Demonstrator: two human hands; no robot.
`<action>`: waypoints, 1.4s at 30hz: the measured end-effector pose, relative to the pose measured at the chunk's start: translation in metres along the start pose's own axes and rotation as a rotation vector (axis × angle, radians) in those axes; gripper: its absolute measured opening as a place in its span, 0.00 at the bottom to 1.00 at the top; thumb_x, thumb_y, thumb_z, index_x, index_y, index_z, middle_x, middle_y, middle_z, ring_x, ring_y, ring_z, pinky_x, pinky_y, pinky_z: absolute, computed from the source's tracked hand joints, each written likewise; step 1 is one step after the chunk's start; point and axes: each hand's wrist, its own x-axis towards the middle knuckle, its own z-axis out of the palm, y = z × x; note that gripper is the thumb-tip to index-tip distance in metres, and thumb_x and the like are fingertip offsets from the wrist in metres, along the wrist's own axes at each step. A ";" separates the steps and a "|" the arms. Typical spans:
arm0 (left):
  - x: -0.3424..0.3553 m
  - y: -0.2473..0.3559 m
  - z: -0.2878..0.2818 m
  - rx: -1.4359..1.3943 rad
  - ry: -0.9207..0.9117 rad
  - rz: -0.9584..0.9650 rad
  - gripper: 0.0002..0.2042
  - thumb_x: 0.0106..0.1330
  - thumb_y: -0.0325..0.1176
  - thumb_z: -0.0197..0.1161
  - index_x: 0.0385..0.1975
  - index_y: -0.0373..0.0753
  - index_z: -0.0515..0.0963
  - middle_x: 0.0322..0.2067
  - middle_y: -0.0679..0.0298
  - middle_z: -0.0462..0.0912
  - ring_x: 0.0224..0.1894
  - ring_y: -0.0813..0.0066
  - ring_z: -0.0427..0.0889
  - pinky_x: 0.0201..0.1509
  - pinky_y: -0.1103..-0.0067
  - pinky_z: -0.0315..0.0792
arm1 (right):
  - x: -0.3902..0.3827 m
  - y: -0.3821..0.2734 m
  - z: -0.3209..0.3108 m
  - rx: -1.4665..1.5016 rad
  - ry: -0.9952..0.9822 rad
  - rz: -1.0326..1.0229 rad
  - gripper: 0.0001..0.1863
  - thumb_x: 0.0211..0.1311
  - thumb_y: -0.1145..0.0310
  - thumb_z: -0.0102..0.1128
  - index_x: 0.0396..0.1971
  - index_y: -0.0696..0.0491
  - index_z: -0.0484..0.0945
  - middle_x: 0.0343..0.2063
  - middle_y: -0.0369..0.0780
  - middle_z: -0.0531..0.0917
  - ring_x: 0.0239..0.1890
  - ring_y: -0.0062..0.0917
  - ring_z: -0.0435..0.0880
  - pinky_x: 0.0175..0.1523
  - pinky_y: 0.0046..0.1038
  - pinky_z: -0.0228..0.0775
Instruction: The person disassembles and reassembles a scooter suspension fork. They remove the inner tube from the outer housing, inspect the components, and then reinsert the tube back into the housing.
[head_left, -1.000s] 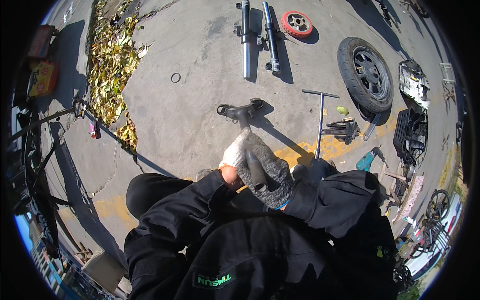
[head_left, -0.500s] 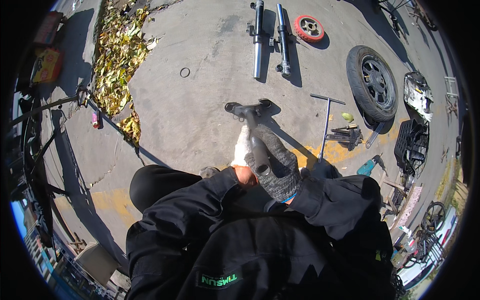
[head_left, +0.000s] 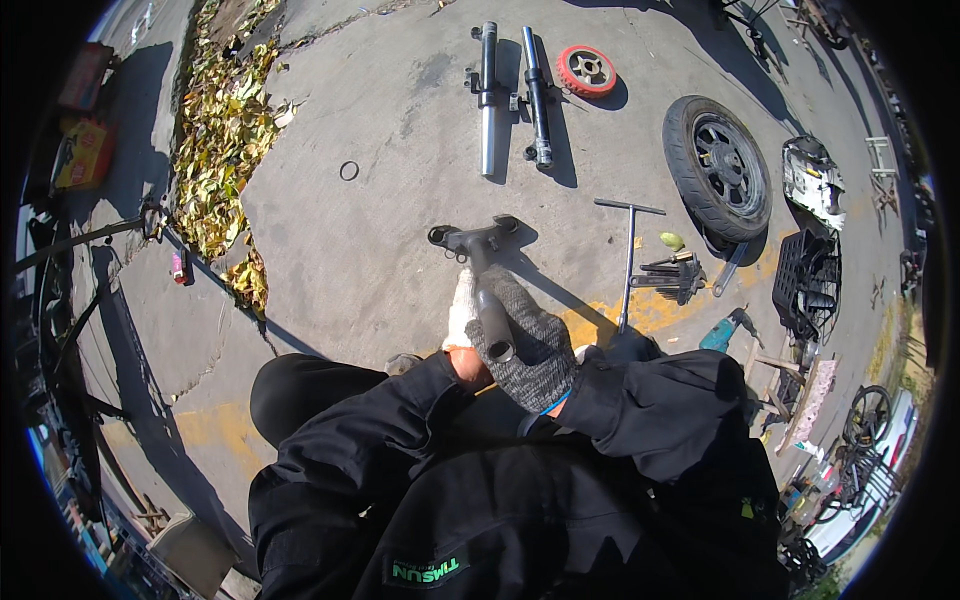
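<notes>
At far left, a red and yellow box (head_left: 83,155) bears printing, too small to read; right of it, a small pinkish-red packet (head_left: 180,267) lies on the ground. On the black jacket (head_left: 520,500), a dark patch (head_left: 425,571) carries green letters, standing upside down in this view. The left hand (head_left: 463,312), in a white glove, lies against the left side of the metal stem (head_left: 492,322); whether its fingers close, I cannot tell. The stem is in front of the person, between both hands. Its long axis runs away from the body, leaning slightly left: open tube end near the person, two-eyed clamp at the far end, spread crosswise. The right hand (head_left: 532,345), in a grey knitted glove, wraps the tube from the right.
</notes>
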 end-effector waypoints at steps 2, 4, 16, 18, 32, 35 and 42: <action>0.001 -0.001 -0.006 0.082 -0.078 0.073 0.20 0.74 0.53 0.48 0.43 0.40 0.75 0.37 0.61 0.78 0.40 0.66 0.77 0.49 0.68 0.73 | 0.000 0.000 0.000 -0.024 0.001 0.006 0.32 0.57 0.62 0.64 0.61 0.56 0.65 0.48 0.51 0.79 0.47 0.45 0.83 0.50 0.38 0.77; 0.003 -0.001 -0.011 0.044 -0.030 0.069 0.21 0.74 0.54 0.48 0.42 0.40 0.74 0.36 0.61 0.78 0.40 0.66 0.77 0.49 0.68 0.73 | -0.001 0.000 0.000 0.015 -0.010 0.036 0.33 0.58 0.62 0.63 0.61 0.56 0.64 0.48 0.51 0.79 0.47 0.46 0.82 0.50 0.38 0.77; 0.008 0.001 -0.020 -0.019 -0.013 0.095 0.24 0.73 0.57 0.47 0.40 0.39 0.74 0.33 0.58 0.78 0.38 0.61 0.78 0.47 0.65 0.74 | 0.000 -0.004 -0.003 0.003 -0.018 0.031 0.31 0.60 0.62 0.66 0.61 0.55 0.67 0.53 0.52 0.78 0.49 0.47 0.82 0.50 0.39 0.77; 0.009 0.002 -0.022 0.043 -0.001 0.105 0.23 0.73 0.57 0.48 0.39 0.39 0.73 0.33 0.59 0.78 0.38 0.62 0.78 0.47 0.65 0.74 | 0.001 -0.006 -0.003 0.033 -0.039 0.075 0.31 0.60 0.62 0.65 0.61 0.55 0.67 0.52 0.52 0.79 0.49 0.48 0.82 0.50 0.39 0.77; 0.026 0.012 -0.050 0.018 -0.059 0.152 0.22 0.72 0.56 0.47 0.40 0.41 0.72 0.33 0.60 0.76 0.38 0.63 0.76 0.47 0.65 0.72 | 0.004 -0.003 0.001 -0.105 -0.048 0.022 0.27 0.60 0.64 0.65 0.57 0.58 0.71 0.56 0.51 0.76 0.52 0.44 0.81 0.51 0.36 0.77; 0.021 0.014 -0.048 -0.012 -0.020 0.111 0.23 0.71 0.58 0.48 0.37 0.40 0.73 0.30 0.59 0.75 0.36 0.61 0.76 0.46 0.64 0.73 | 0.004 0.000 0.007 -0.055 0.053 -0.079 0.29 0.61 0.59 0.64 0.59 0.56 0.69 0.52 0.52 0.79 0.50 0.46 0.82 0.53 0.38 0.76; 0.019 0.015 -0.031 1.355 0.179 0.707 0.14 0.73 0.45 0.51 0.42 0.40 0.75 0.34 0.64 0.77 0.38 0.68 0.77 0.45 0.71 0.72 | 0.027 0.017 0.004 -0.015 0.039 0.013 0.29 0.61 0.57 0.63 0.59 0.55 0.69 0.51 0.51 0.80 0.49 0.46 0.82 0.52 0.39 0.76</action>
